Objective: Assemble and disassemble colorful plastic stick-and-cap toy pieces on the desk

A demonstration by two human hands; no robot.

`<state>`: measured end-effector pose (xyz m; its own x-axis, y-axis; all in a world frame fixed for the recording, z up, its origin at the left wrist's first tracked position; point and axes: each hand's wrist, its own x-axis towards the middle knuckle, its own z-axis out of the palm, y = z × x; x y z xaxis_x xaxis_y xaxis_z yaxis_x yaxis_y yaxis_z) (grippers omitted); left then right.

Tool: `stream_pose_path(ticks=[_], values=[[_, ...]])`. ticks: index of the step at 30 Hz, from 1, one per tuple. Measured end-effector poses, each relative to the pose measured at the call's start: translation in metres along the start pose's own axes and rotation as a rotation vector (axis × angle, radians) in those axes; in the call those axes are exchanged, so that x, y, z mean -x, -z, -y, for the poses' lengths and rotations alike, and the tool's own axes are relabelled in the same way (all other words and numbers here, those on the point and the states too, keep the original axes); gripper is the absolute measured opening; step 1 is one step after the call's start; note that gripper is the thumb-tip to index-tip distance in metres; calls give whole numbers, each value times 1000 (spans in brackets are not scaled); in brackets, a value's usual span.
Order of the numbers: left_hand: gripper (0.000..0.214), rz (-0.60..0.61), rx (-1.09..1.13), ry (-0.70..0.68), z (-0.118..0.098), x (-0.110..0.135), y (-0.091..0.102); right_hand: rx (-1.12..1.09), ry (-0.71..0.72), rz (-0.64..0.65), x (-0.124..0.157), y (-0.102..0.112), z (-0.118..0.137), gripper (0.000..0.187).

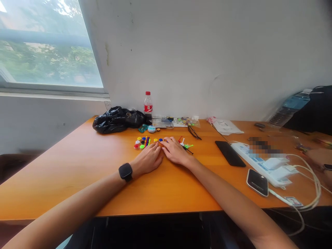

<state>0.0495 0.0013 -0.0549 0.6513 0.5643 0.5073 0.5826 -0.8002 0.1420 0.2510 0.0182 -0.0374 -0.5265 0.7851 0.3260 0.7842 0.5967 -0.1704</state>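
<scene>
My left hand (148,159), with a black smartwatch (125,171) on its wrist, rests low over the table with its fingers stretched forward. Close beside it lies my right hand (175,151), fingers also extended, the two nearly meeting at the fingertips. Small coloured round pieces, among them a red one (136,146) and a green one (142,147), sit left of the hands. Thin blue sticks (147,141) lie beside them. A yellow round piece (155,140) and a blue one (160,140) show just beyond the fingertips. Whatever lies under the hands is hidden.
A black plastic bag (116,120) and a cola bottle (148,105) stand at the back. Clear bags of small parts (185,121) lie along the wall. To the right are a black phone (229,153), a white power strip (259,164) with cables, and another phone (257,182).
</scene>
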Motion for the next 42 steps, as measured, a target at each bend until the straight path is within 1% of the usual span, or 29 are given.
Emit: stream_pose_path(ticks=[5, 7, 10, 11, 13, 16, 20, 26, 29, 31, 34, 36, 37, 38, 40, 42], values=[[20, 37, -11, -14, 2, 0, -4, 9, -43, 1, 2, 11, 2, 21], [21, 48, -10, -16, 3, -1, -3, -9, -52, -29, 2, 14, 4, 16], [20, 61, -15, -18, 3, -2, -3, -7, -41, -87, 4, 19, 10, 16], [20, 61, -11, -15, 3, -2, -3, -3, -45, -82, 4, 20, 12, 17], [22, 54, 8, -7, 4, -3, -4, -1, -72, -28, 6, 20, 16, 16], [32, 40, 21, -1, 6, -2, -6, 6, -96, 55, 9, 15, 20, 13], [39, 49, -3, -3, 8, -1, -9, 17, -73, 70, 10, 8, 20, 15], [32, 62, -48, -23, 5, -2, -4, -1, -76, 61, 10, 2, 15, 16], [24, 52, -7, -36, 2, -3, -1, -45, -72, 42, 10, 0, 12, 14], [19, 50, 22, -42, 0, -3, 0, -80, -49, 12, 7, 4, 9, 15], [13, 36, 24, -20, -1, -3, 2, -94, -29, -98, 2, 19, -5, 20], [11, 41, 6, -15, -2, -4, 3, -69, -99, -170, -1, 32, -22, 22], [12, 49, -3, -20, -3, -4, 4, -50, -148, -181, -2, 37, -32, 24], [12, 56, -12, -28, -3, -4, 5, -30, -198, -165, -2, 42, -44, 25], [13, 65, -23, -35, -4, -4, 7, 13, -292, -84, 0, 48, -68, 27], [13, 68, -26, -36, -3, -4, 7, 10, -313, 54, 4, 48, -90, 30]])
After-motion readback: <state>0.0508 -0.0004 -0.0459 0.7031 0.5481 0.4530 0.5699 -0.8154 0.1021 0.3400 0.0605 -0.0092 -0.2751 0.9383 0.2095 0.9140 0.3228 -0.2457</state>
